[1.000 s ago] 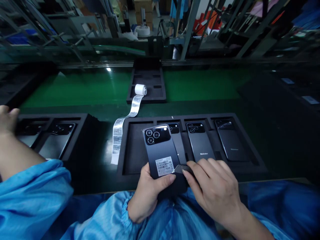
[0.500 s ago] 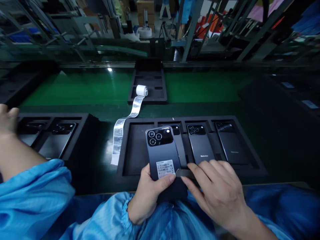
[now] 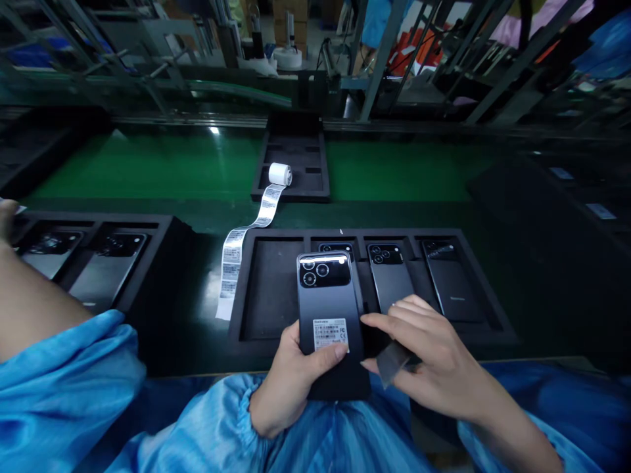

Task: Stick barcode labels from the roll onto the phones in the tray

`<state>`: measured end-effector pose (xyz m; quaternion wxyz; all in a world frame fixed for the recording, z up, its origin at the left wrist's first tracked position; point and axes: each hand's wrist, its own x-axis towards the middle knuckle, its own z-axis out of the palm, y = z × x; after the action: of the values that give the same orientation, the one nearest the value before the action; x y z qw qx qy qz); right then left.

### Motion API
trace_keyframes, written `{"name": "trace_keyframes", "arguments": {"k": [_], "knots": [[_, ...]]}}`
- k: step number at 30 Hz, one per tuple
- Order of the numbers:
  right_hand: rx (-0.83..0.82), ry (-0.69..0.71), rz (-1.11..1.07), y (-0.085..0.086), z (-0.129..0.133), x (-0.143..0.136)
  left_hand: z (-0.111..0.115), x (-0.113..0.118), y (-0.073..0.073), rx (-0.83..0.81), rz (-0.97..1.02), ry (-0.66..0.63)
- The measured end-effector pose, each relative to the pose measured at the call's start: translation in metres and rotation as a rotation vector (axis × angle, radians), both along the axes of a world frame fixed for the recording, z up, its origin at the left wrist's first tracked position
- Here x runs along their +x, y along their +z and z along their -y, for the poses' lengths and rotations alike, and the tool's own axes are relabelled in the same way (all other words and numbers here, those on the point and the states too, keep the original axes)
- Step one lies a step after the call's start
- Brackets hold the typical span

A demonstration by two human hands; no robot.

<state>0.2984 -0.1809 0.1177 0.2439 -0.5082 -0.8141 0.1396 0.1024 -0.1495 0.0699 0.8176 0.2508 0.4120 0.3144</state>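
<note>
Two hands meet over the near edge of the black foam tray in front of you. Your left hand grips a dark phone from below, fingers wrapped behind it and the thumb pressed across its lower face, just under the white label stuck there. The phone is held back-up, camera block at the far end, tilted over the tray's second slot from the left. Your right hand sits just to the right of the phone, fingers loosely curled, pinching a thin dark piece of film between thumb and fingers, the index fingertip reaching toward the phone's right edge. In the tray, the leftmost slot has no phone in it; a second phone shows only its camera end beyond the one you hold, and two more phones lie back-up in the slots to the right. A strip of printed labels runs from the tray's left side to a white roll resting on a smaller black tray farther out on the green belt. At far left another tray holds more phones, and a co-worker's bare arm and blue sleeve cross it.
</note>
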Motion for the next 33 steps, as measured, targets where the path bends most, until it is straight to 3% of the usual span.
{"name": "trace_keyframes", "arguments": {"k": [10, 21, 25, 33], "knots": [[0.204, -0.239, 0.370, -0.002, 0.006, -0.012, 0.000, 0.002, 0.006, 0.019, -0.003, 0.054], [0.156, -0.251, 0.289, -0.014, 0.009, -0.020, 0.001, 0.000, 0.002, 0.059, -0.031, 0.050], [0.122, -0.252, 0.211, -0.027, 0.009, -0.024, -0.002, -0.007, -0.006, 0.128, -0.048, 0.016], [0.091, -0.233, 0.230, -0.060, -0.001, -0.042, -0.007, -0.030, -0.020, 0.316, -0.296, 0.049]]}}
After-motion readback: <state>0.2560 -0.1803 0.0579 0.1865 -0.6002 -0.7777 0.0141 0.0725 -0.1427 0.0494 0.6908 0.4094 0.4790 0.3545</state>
